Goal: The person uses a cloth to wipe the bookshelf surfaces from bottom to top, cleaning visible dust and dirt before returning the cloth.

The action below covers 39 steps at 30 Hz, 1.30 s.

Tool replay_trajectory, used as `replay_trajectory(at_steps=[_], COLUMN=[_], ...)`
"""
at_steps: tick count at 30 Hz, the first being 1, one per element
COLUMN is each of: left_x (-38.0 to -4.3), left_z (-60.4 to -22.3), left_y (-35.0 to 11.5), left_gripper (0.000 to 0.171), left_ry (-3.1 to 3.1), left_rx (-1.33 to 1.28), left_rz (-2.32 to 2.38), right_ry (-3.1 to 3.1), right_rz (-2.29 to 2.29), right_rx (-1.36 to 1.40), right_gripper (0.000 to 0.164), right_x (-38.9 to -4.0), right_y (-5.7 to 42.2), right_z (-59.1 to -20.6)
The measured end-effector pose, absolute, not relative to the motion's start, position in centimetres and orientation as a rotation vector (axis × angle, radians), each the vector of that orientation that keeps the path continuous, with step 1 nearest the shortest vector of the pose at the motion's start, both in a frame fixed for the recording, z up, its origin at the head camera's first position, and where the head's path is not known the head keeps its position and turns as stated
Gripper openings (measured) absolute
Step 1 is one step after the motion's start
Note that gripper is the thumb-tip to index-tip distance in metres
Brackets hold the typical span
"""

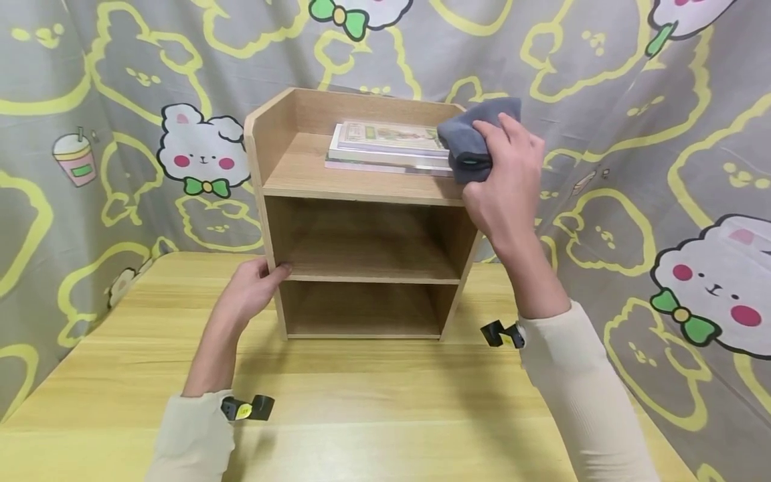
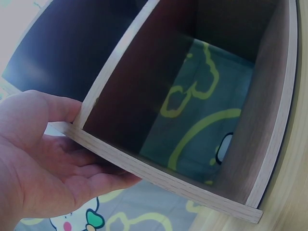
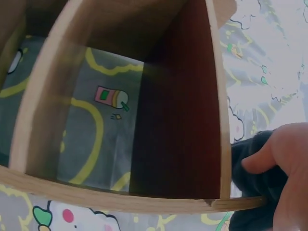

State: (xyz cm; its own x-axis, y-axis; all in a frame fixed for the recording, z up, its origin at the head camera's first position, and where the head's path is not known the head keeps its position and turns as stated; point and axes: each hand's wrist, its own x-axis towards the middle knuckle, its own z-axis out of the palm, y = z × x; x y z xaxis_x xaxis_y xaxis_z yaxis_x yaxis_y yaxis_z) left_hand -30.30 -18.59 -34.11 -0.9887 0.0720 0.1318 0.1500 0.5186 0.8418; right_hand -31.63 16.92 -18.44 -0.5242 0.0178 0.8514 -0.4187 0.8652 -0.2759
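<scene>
A small wooden shelf unit (image 1: 361,278) stands upright on the table. At its left side panel, my left hand (image 1: 255,288) grips the edge, thumb on the front by the middle board and fingers along the outer face, as the left wrist view (image 2: 67,159) of that hand shows. My right hand (image 1: 508,174) holds a folded grey-blue cloth (image 1: 476,130) at the unit's top right corner. In the right wrist view the dark cloth (image 3: 252,144) is draped over the side panel's edge, under the right thumb. The cloth hides part of the panel in the head view.
A stack of books (image 1: 391,147) lies on the unit's top board, its right end behind the cloth. Below are two compartments with wooden boards (image 1: 373,251). Patterned grey curtains (image 1: 602,134) hang behind and beside the light wooden table (image 1: 361,415).
</scene>
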Motion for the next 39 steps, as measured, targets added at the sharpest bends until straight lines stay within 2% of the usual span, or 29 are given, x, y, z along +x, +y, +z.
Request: replay_trajectory(at_steps=[6,12,16,23,26,29,33,39], left_x=[-30.3,-30.2,-30.2,-30.3,-30.3,-30.3,-30.3,-30.4], left_z=[-34.1,-34.3,-34.3,-34.1,-34.0,-34.0,-34.0,-34.2], left_y=[-18.5,-18.6,-18.6,-18.5,-18.5,-18.5,-18.5,-18.5], left_gripper=[0.053,0.054,0.055,0.055,0.056,0.056,0.056,0.055], left_ry=[-2.664,-2.667,-2.674,-2.675,-2.681,-2.683,-2.675,-2.668], left_rx=[-0.19,-0.184,-0.176,-0.178,-0.178,-0.177,-0.179,-0.181], left_rz=[-1.495,-1.508,-1.519,-1.513,-1.51,-1.509,-1.516,-1.518], right_ry=[-1.951,-1.928,-1.888,-1.777,-1.742,-1.717,-1.709,-1.83], right_rz=[0.709,0.817,1.059,1.423,1.565,1.76,1.923,1.785], right_rx=[0.271,0.284,0.269,0.358,0.392,0.317,0.113,-0.059], right_gripper=[0.054,0.051,0.044,0.048,0.044,0.044,0.054,0.06], right_x=[-31.0,-30.7,-30.4,-29.8,-29.9,-30.2,-30.4,-30.0], right_y=[17.2,17.3,17.4,17.6,18.1,18.7,19.4,19.7], right_z=[-19.6,-19.2,-18.5,-17.2,-17.0,-16.9,-17.0,-17.4])
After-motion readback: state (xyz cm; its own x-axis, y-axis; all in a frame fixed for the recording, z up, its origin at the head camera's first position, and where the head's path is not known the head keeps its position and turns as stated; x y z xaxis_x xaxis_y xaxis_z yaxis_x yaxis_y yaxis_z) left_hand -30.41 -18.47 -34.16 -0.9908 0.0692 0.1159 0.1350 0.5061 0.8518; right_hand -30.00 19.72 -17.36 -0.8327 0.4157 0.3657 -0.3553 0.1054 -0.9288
